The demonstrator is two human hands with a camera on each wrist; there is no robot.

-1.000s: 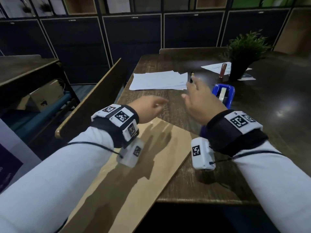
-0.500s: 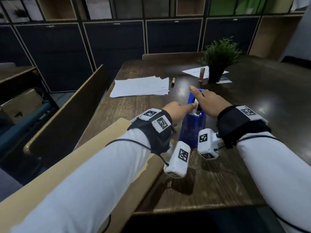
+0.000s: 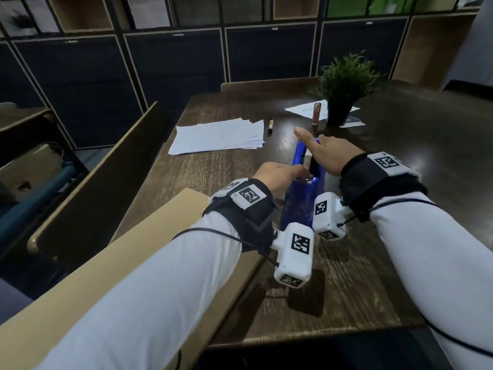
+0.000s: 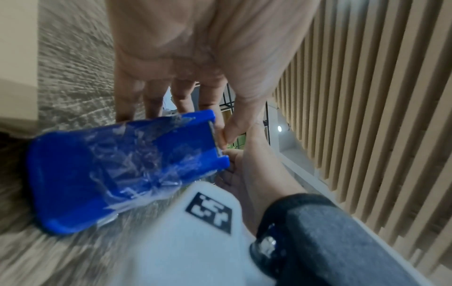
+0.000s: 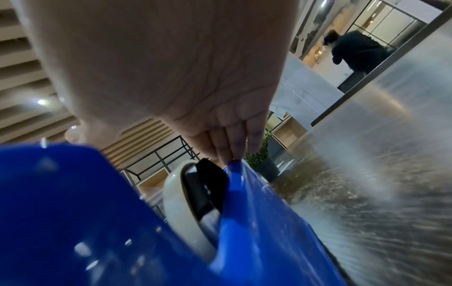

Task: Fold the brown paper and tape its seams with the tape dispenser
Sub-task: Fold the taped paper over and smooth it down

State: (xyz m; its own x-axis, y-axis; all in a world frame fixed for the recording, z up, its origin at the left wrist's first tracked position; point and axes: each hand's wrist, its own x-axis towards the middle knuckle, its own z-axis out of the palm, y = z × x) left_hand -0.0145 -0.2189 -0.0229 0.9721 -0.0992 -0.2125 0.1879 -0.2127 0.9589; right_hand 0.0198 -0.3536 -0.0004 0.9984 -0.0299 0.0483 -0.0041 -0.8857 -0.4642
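Observation:
The blue tape dispenser (image 3: 302, 198) stands on the dark wooden table (image 3: 386, 276), right of the brown paper (image 3: 160, 247). My left arm covers much of the paper. My left hand (image 3: 298, 173) reaches the dispenser's near end. In the left wrist view its thumb and forefinger (image 4: 221, 135) pinch at the metal cutter of the dispenser (image 4: 117, 170), where the tape end sits; the clear tape itself is hard to make out. My right hand (image 3: 317, 148) rests on the dispenser's top, thumb stretched forward. Its straight fingers (image 5: 232, 152) lie along the blue wall beside the white tape roll (image 5: 181, 209).
A stack of white sheets (image 3: 216, 136) and a pen (image 3: 270, 126) lie further back on the table. A potted plant (image 3: 344, 86), a small reddish tube (image 3: 316, 113) and more papers stand at the back right. A chair back (image 3: 101, 182) rises at the table's left edge.
The dispenser has come from further back on the table to a spot beside the paper. My left hand left the paper and went to the cutter; my right hand now rests on the dispenser.

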